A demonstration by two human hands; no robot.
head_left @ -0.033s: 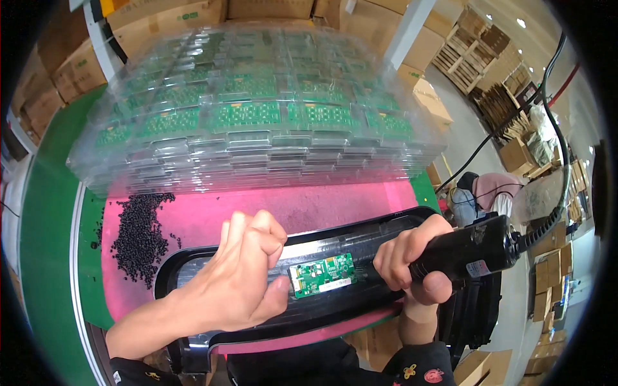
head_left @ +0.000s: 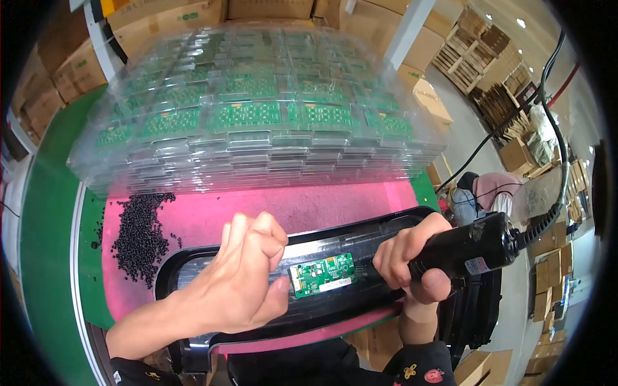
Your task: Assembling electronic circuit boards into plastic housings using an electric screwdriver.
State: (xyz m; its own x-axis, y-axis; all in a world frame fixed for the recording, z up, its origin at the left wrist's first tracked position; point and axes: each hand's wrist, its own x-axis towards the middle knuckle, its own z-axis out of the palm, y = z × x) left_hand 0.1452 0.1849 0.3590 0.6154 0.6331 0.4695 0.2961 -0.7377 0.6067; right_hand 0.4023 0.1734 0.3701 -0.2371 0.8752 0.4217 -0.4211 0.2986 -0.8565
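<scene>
A small green circuit board [head_left: 323, 275] lies in the long black plastic housing [head_left: 212, 260]. Beside the board's left end is my left hand [head_left: 248, 270], its fingers curled in and its thumb by the board's edge; whatever it holds, if anything, is hidden. My right hand [head_left: 412, 260] grips a black corded electric screwdriver [head_left: 467, 248], held sideways with its tip end toward the board's right edge. The tip itself is hard to make out against the black housing. Small black screws [head_left: 138, 238] are heaped to the left of the housing.
Clear plastic trays [head_left: 257, 151] of green boards are stacked high behind the housing, on the pink mat [head_left: 251, 202]. The screwdriver's cord [head_left: 561, 174] runs up at the right. More black parts [head_left: 479, 315] lie below the screwdriver. Cardboard boxes [head_left: 167, 19] stand at the back.
</scene>
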